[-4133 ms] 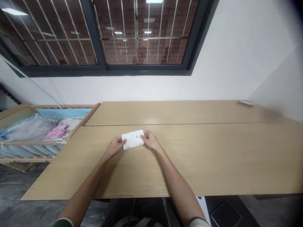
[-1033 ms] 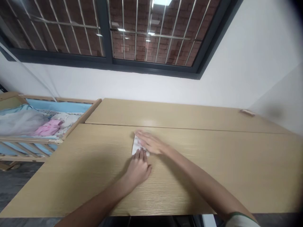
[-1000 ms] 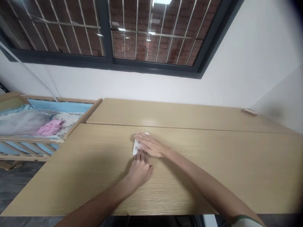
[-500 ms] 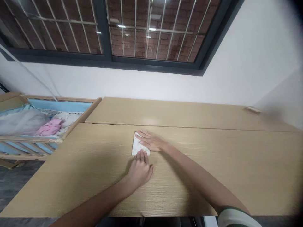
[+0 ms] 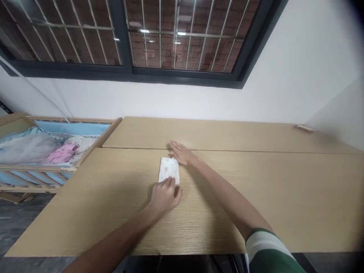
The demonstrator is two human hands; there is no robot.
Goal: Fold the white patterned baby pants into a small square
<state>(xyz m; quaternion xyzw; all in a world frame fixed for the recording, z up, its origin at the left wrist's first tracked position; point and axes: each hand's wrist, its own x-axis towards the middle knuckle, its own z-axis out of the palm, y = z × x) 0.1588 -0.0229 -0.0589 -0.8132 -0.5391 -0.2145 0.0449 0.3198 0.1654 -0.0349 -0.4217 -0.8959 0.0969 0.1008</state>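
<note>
A small white folded cloth with a faint print (image 5: 168,169) lies flat on the wooden table (image 5: 99,204), near its middle. My left hand (image 5: 166,193) rests at the near edge of the cloth, its fingertips pressed on it and its fingers close together and bent. Just beyond the cloth's upper right corner is my right hand (image 5: 182,152), palm down with the fingers stretched out. It holds nothing, and its fingertips reach over the seam between the table's two panels.
To the left stands a wooden crib (image 5: 110,129) with blue padding, a pink cloth (image 5: 61,153) and white bedding. A small pale object (image 5: 304,128) lies at the table's back right. Behind are a white wall and a barred window (image 5: 182,74).
My right hand has lifted off the cloth and moved away from me, past its upper right corner. More of the cloth shows. My left hand has shifted slightly up and left.
</note>
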